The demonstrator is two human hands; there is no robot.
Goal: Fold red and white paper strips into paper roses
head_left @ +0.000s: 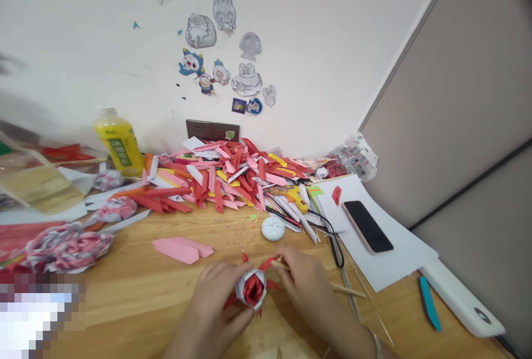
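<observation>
My left hand [218, 295] grips the paper flower [252, 288] over the table [137, 292]; it looks light, crushable, best held round its white outer folds [240, 289]. My right hand [303, 278] pinches a wooden stick [280, 265] at a red petal [267, 263].

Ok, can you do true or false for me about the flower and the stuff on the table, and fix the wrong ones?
1. The left hand holds the flower. True.
2. The phone lies on white paper. True.
3. The right hand holds the phone. False: it holds a stick.
4. The flower's middle is blue. False: it is red.
5. The bottle has a white cap. True.
6. The bottle lies flat. False: it stands up.
</observation>
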